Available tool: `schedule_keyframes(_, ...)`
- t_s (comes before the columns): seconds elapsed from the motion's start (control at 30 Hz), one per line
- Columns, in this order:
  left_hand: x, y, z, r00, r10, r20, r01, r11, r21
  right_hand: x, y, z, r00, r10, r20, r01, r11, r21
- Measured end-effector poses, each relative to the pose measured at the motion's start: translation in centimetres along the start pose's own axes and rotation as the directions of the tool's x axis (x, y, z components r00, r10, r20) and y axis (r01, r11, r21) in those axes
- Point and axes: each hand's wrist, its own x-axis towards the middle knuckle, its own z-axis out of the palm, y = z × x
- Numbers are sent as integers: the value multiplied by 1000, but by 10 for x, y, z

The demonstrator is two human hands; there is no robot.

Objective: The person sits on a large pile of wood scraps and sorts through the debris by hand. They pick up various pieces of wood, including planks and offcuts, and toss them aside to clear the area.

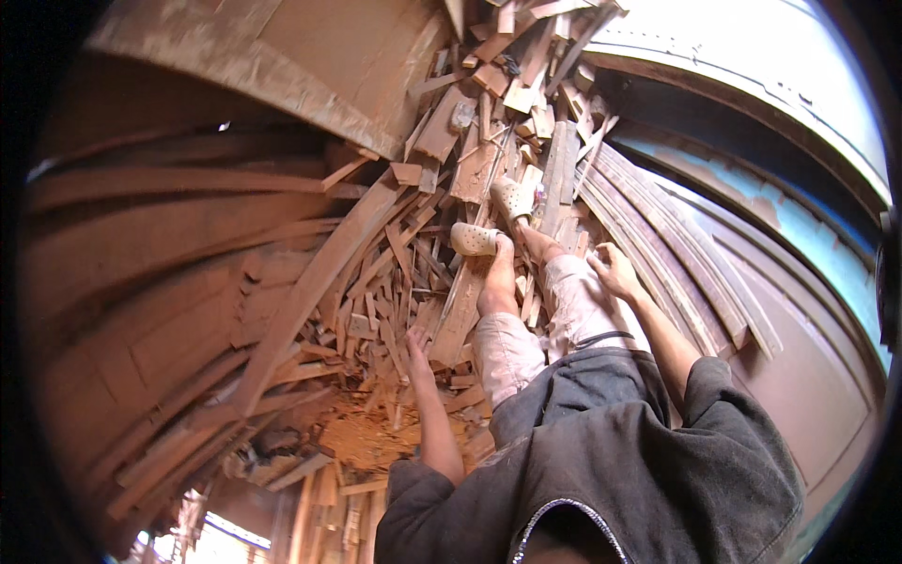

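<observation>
Beside my left leg hangs my left hand (416, 342), seen nearly edge-on, its fingers loosely stretched and nothing visible in them. Loose wood offcuts (361, 325) lie on the floor below and around it. My right hand (614, 272) is next to my right thigh, close to several long boards (676, 240) along the right side. Its fingers are loosely bent and apart, with no object showing between them. A long worn plank (462, 305) runs beneath my legs. My feet, in light clogs (474, 240), are on the wood pile, one ahead of the other.
More scrap wood (517, 70) is heaped ahead. A large brown panel (348, 66) stands at the upper left, with long stacked planks (178, 202) below it. A long beam (315, 291) slants along the left. Orange sawdust (376, 437) lies at the lower left.
</observation>
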Motion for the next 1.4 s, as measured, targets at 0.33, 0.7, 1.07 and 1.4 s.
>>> schedule_keyframes(0.33, 2, 79, 107, 968, 38, 248, -123, 932, 340, -25, 87, 30, 914, 386, 123, -404, 891, 208)
schedule_keyframes(0.7, -12, 175, 192, 941, 26, 338, -272, 653, 707, -47, 177, 98, 750, 644, 151, -588, 545, 598)
schedule_keyframes(1.07, 58, 191, 297, 851, -28, 524, -480, 362, 799, -16, 218, 212, 493, 849, 190, -709, 266, 653)
schedule_keyframes(1.4, 131, 118, 444, 517, -271, 812, -740, -618, 265, 162, 345, 303, 310, 943, 117, -856, 224, 465)
